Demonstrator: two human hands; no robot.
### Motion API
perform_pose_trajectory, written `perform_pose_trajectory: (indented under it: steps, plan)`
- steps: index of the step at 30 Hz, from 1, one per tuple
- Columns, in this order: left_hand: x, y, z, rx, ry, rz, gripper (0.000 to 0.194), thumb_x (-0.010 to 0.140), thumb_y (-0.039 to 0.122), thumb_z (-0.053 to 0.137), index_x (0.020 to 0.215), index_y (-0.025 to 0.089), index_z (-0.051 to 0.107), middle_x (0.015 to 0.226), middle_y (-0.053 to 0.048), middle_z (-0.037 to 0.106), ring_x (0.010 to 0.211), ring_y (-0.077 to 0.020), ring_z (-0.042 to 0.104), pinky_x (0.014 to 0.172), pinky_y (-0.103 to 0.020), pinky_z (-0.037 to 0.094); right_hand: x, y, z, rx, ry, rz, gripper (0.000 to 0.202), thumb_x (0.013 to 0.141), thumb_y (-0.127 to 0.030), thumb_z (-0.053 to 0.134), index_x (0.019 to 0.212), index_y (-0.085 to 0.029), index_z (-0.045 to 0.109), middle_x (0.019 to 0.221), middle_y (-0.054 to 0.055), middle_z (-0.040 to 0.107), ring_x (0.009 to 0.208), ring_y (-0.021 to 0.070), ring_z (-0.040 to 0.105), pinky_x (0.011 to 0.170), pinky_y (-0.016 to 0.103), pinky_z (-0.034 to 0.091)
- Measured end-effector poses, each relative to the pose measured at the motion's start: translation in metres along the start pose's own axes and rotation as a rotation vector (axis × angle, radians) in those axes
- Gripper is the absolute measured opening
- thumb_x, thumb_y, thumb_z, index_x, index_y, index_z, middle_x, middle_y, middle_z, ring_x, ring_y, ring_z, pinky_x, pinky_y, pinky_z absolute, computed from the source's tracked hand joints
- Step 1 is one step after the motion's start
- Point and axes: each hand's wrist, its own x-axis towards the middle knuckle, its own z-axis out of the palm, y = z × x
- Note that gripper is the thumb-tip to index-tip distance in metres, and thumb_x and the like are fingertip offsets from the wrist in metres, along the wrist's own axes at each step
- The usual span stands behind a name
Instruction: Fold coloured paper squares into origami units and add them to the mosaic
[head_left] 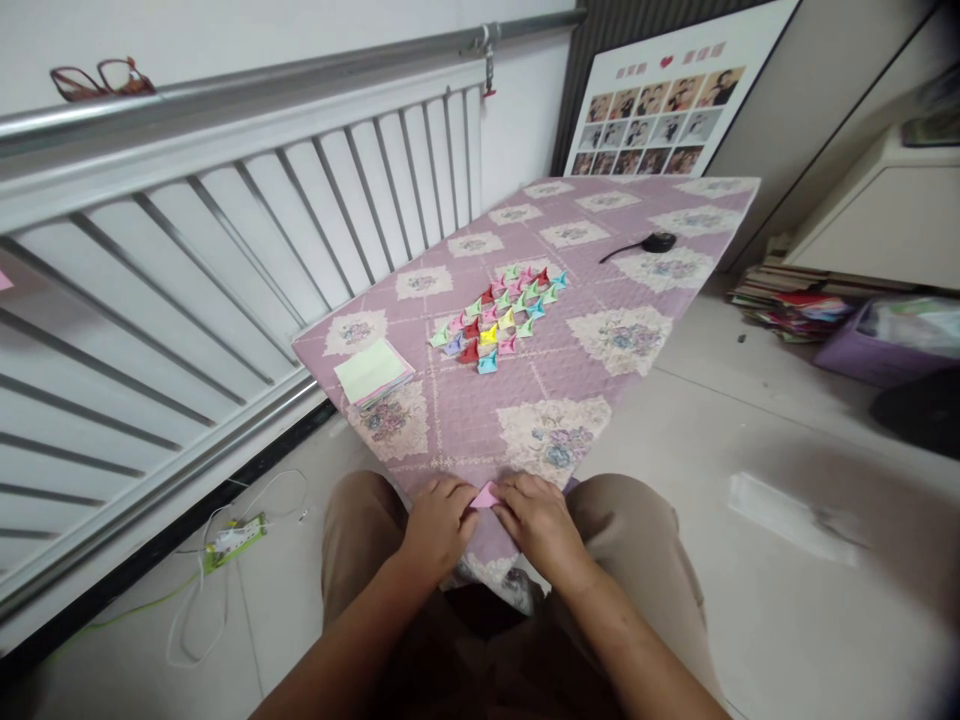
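My left hand and my right hand meet at the near edge of a table covered by a purple floral cloth. Between their fingertips they pinch a small pink folded paper piece, pressed against the cloth. Farther up the table lies a cluster of several small folded paper pieces in red, green, pink, yellow and blue. A stack of square coloured paper sheets rests near the table's left edge.
A black corded object lies at the table's far side. A white radiator runs along the left, with glasses on its top. A photo board, stacked books and a purple bin stand right. Cables lie on the floor.
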Motion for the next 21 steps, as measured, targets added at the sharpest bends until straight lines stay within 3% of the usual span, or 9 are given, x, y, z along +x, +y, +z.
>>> perform_pose_trajectory:
  steps: [12, 21]
  plan:
    - [0.015, 0.003, 0.007, -0.030, 0.006, -0.052, 0.018, 0.084, 0.017, 0.053, 0.097, 0.020, 0.065, 0.096, -0.004, 0.063, 0.091, -0.0190, 0.056, 0.084, -0.034, 0.045, 0.001, -0.004, 0.004, -0.101, 0.042, 0.015, 0.016, 0.091, -0.030, 0.055, 0.099, -0.021, 0.066, 0.086, 0.004, 0.063, 0.085, 0.0197, 0.055, 0.075, 0.033, 0.036]
    - [0.024, 0.015, 0.012, -0.301, 0.173, -0.086, 0.017, 0.081, 0.011, 0.052, 0.090, 0.020, 0.064, 0.093, -0.003, 0.061, 0.092, -0.0166, 0.056, 0.087, -0.032, 0.046, -0.001, 0.003, 0.007, -0.124, 0.099, -0.041, 0.022, 0.095, -0.025, 0.044, 0.096, -0.019, 0.066, 0.078, 0.004, 0.063, 0.076, 0.0173, 0.056, 0.074, 0.030, 0.040]
